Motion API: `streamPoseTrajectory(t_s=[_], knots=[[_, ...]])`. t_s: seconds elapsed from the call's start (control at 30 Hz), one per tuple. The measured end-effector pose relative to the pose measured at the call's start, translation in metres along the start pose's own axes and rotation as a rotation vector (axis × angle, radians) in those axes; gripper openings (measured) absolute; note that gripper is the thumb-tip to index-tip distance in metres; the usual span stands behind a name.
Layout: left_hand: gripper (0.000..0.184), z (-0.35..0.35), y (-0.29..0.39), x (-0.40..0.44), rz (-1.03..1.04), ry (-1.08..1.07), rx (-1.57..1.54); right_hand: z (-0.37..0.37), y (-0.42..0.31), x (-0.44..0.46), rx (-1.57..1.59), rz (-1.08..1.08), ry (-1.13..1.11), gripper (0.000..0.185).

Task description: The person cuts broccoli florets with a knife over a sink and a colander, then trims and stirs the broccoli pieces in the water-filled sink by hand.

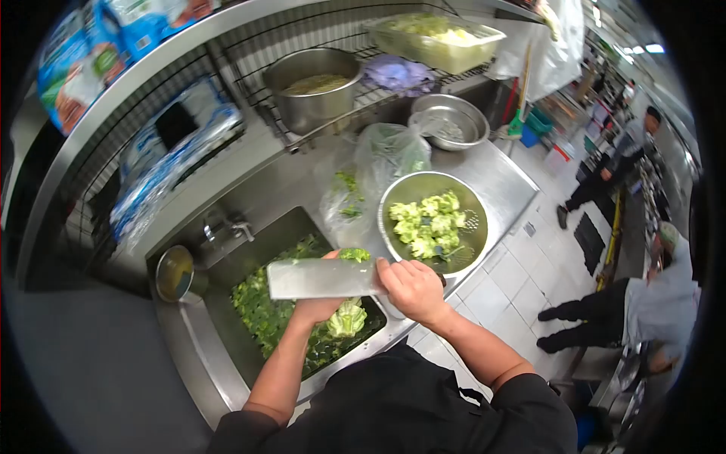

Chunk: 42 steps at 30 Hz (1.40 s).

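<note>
Greens (354, 255): a bright green piece shows just past the far edge of the cleaver blade, beside the left fingertips; loose greens (276, 306) fill much of the sink (218, 306), and cut pieces (427, 222) lie in the colander (475, 238).
Cleaver (321, 280): raised over the sink, its broad blade lying across the left hand and covering part of it.
Right hand (411, 289): fingers curled tightly around the cleaver's handle, thumb close to the blade.
Left hand (318, 310): partly behind the blade; it seems to steady the bright green piece, but whether it pinches it or merely touches it, I cannot tell.
Pale head (347, 318): just beside the left wrist, at the sink's near right corner; what supports it is unclear.
Table (508, 175): carries the colander near its front edge, with a plastic bag (389, 151) behind it.
Blade risk: the left fingers are very near the steel, so a slip of a wet piece or a turn of the handle could cut them.
Drop risk: a loose hold could let a piece fall into the sink.
Colander risk: a knock from the right forearm could push it over the edge, spilling its pieces.
</note>
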<state>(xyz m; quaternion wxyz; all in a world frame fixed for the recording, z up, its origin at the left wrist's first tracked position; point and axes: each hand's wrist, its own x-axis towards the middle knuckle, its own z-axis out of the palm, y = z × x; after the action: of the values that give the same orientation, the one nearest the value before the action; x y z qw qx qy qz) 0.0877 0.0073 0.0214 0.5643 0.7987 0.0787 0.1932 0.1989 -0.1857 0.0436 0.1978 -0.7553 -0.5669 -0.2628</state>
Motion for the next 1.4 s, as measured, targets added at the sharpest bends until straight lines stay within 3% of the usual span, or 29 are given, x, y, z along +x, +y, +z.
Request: streamPoseTrajectory(t_s=[0.07,0.1,0.13,0.2,0.27,0.43,0.5,0.53,0.57,0.63,0.77,0.97,1.03,1.1,1.2,1.27,1.3,1.4], knots=[[0.048,0.022,0.007,0.019,0.022,-0.043,-0.025,-0.001,0.026,-0.026,-0.048,0.126,-0.015,0.030],[0.045,0.031,0.013,0.030,0.034,-0.055,-0.036,0.002,0.041,-0.042,0.006,0.228,-0.006,0.020],[0.040,0.032,0.036,0.042,-0.161,-0.209,-0.021,0.004,0.056,-0.060,0.036,0.357,-0.065,0.016],[0.037,0.047,0.029,0.047,-0.141,-0.213,-0.113,-0.002,0.073,-0.087,0.065,0.486,-0.121,0.011],[0.036,0.054,0.012,0.048,-0.080,-0.192,-0.222,-0.006,0.075,-0.100,0.101,0.800,-0.197,0.010],[0.038,0.037,-0.017,0.043,-0.077,-0.198,-0.182,0.006,0.072,-0.094,0.373,0.941,-0.161,0.012],[0.041,0.030,-0.035,0.031,-0.444,0.110,-0.750,0.012,0.067,-0.084,0.531,0.982,-0.063,0.012],[0.048,0.017,-0.082,0.022,-0.712,0.125,-1.020,0.010,0.064,-0.077,0.565,0.959,-0.043,0.012],[0.050,-0.001,-0.089,0.010,-0.683,-0.053,-1.406,0.011,0.060,-0.072,0.592,0.939,-0.056,0.012],[0.048,-0.013,-0.105,-0.020,-0.747,0.290,-1.411,0.016,0.052,-0.063,0.650,0.870,-0.075,0.011],[0.056,-0.037,-0.097,-0.041,-0.605,0.516,-1.505,0.033,0.017,-0.047,0.755,0.731,-0.167,0.011],[0.053,-0.057,-0.033,-0.049,-0.315,0.431,-1.395,0.038,-0.046,-0.007,0.915,0.542,-0.219,0.017],[0.052,-0.058,-0.043,-0.052,-0.313,0.446,-1.394,0.037,-0.057,0.002,0.934,0.566,-0.218,0.020],[0.061,-0.058,-0.057,-0.049,-0.438,0.525,-1.337,0.039,-0.061,0.003,0.907,0.522,-0.153,0.020],[0.056,-0.048,-0.066,-0.027,-0.468,0.480,-1.231,0.032,-0.057,-0.002,0.831,0.560,-0.112,0.021],[0.048,-0.030,-0.062,-0.001,-0.539,0.513,-1.091,0.020,-0.050,-0.008,0.762,0.614,-0.217,0.023],[0.048,-0.020,-0.068,0.013,-0.545,0.476,-1.099,0.017,-0.044,-0.013,0.658,0.579,-0.242,0.023],[0.049,0.020,-0.072,0.054,-0.583,0.633,-0.958,0.005,-0.026,-0.022,0.468,0.445,-0.181,0.020]])
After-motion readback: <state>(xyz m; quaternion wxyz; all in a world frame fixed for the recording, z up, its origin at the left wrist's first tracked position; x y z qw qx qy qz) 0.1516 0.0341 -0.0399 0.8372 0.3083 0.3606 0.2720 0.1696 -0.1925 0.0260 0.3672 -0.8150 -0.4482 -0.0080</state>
